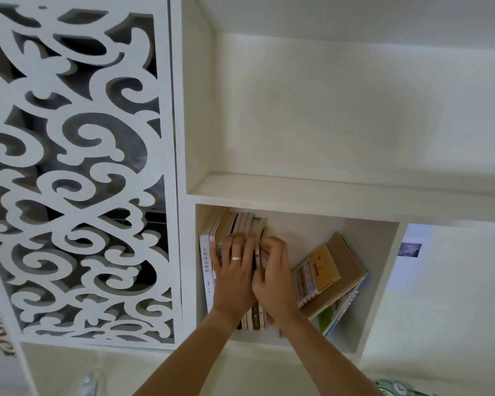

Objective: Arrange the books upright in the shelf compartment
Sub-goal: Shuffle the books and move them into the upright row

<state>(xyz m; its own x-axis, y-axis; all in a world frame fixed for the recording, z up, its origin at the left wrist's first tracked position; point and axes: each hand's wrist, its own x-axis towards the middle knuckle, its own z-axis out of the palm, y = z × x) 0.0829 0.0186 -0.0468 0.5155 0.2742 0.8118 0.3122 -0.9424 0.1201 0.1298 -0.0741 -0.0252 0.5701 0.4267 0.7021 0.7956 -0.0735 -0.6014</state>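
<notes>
White shelf compartment (369, 281); both hands, left (233, 270) and right (272, 274), together, pressing upright books (240, 224).

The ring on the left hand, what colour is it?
Silver, a plain band on the left hand pressed against the upright books; head view.

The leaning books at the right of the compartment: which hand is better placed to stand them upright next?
The right hand, probably. It lies next to the leaning books, while the left hand presses the upright books at the left wall.
</notes>
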